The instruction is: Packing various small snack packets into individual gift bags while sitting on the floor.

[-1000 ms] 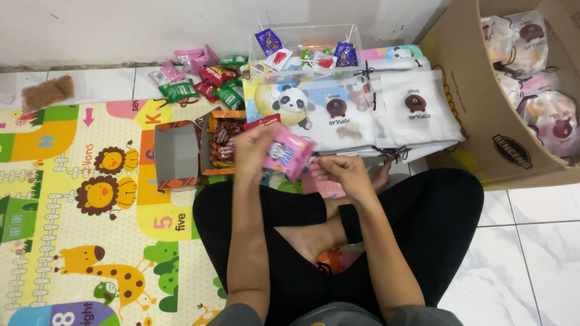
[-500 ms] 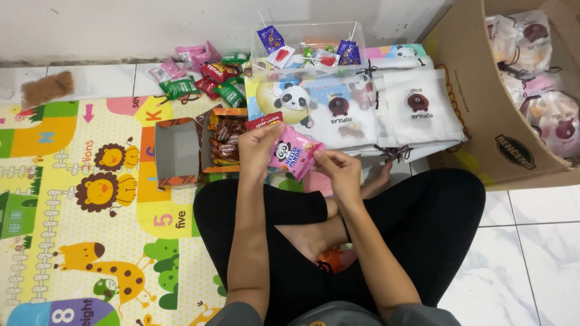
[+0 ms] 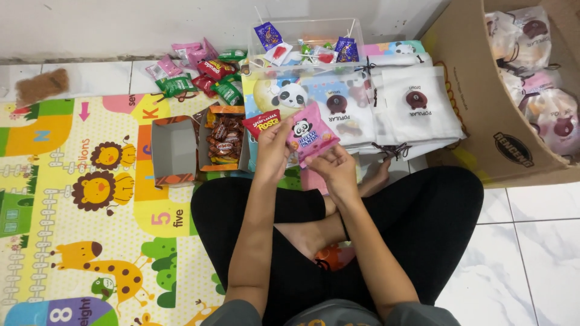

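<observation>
Left to right: empty grey carton [image 3: 174, 148] on the play mat [image 3: 78, 181], then an open box of wrapped sweets [image 3: 223, 140]. Left hand [image 3: 273, 148] grips a red snack packet [image 3: 261, 124] and the pink panda packet [image 3: 311, 134]; right hand [image 3: 335, 169] pinches the pink packet's lower edge, above the lap. White pouches [image 3: 417, 105] and cardboard box [image 3: 483, 108] right. Best handled by edges, contents uncrushed.

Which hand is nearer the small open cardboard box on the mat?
Left. The left hand holds snack packets just right of the open cardboard box; the right hand sits farther right, under the pink panda packet.
</observation>
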